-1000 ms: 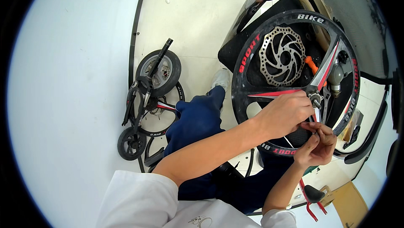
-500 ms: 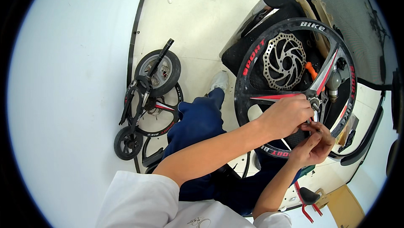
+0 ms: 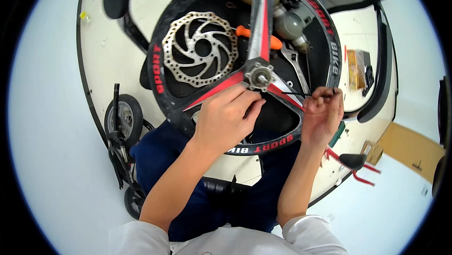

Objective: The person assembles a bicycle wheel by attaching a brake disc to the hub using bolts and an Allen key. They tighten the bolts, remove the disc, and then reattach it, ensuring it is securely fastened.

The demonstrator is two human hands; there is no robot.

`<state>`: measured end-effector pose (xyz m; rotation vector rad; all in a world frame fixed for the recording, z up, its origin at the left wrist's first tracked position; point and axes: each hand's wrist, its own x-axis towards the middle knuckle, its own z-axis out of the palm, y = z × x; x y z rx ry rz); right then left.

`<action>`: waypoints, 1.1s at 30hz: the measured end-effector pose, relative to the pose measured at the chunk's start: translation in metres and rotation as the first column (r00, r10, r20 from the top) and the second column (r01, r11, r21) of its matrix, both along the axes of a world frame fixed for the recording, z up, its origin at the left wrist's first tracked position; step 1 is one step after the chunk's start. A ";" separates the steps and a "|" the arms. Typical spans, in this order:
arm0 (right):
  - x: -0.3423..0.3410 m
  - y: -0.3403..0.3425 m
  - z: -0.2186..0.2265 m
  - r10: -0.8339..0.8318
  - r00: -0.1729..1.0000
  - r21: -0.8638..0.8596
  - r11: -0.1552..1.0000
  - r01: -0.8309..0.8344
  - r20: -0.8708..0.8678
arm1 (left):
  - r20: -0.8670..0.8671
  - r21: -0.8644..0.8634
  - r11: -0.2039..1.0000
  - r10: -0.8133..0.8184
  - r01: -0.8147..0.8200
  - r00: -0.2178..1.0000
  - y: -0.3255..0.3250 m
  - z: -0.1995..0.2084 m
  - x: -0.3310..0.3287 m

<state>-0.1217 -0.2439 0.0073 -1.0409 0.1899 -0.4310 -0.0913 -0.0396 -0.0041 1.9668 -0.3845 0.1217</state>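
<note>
Pale floor all round, cream mat under the work. At 9 o'clock: small black scooter [image 3: 123, 135] lying on floor. Centre: black three-spoke wheel [image 3: 245, 62] with red trim, silver brake disc [image 3: 200, 48] at its 10 o'clock. Left hand [image 3: 226, 118] at 6 o'clock of hub [image 3: 259, 76], fingers curled onto lower spoke. Right hand [image 3: 322, 113] at 4 o'clock, fingertips pinched shut on thin black hex key [image 3: 296, 94] pointing toward hub. Black saddle [image 3: 353, 161] at 4 o'clock.

Pale cream floor [image 3: 110, 52] across upper left of frame, evenly lit. Small black scooter [image 3: 121, 128] lying at left middle. Brown cardboard piece [image 3: 410, 151] on floor at lower right. Yellow-brown packet [image 3: 356, 68] at right, beside black curved frame part [image 3: 383, 85].
</note>
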 end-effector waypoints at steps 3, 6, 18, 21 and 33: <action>0.001 -0.008 -0.003 0.008 1.000 0.028 1.000 -0.007 -0.018 | -0.129 0.236 0.971 -0.013 0.044 0.991 -0.010 -0.006 -0.009; 0.001 -0.011 -0.004 0.008 0.999 0.049 0.999 -0.006 -0.039 | -0.180 0.372 0.927 0.027 0.043 0.983 -0.020 -0.018 -0.013; -0.003 -0.014 -0.003 0.025 0.997 0.019 1.000 -0.024 -0.072 | -0.152 0.172 0.984 0.081 -0.055 0.985 -0.016 0.003 -0.012; 0.000 -0.012 -0.002 0.026 0.997 0.030 0.999 -0.023 -0.077 | -0.220 0.007 0.997 0.080 -0.080 0.972 -0.018 0.002 -0.009; 0.002 -0.002 -0.004 0.089 0.993 0.013 0.996 -0.088 -0.083 | -0.474 -0.148 0.974 0.084 -0.174 0.877 -0.019 -0.006 -0.016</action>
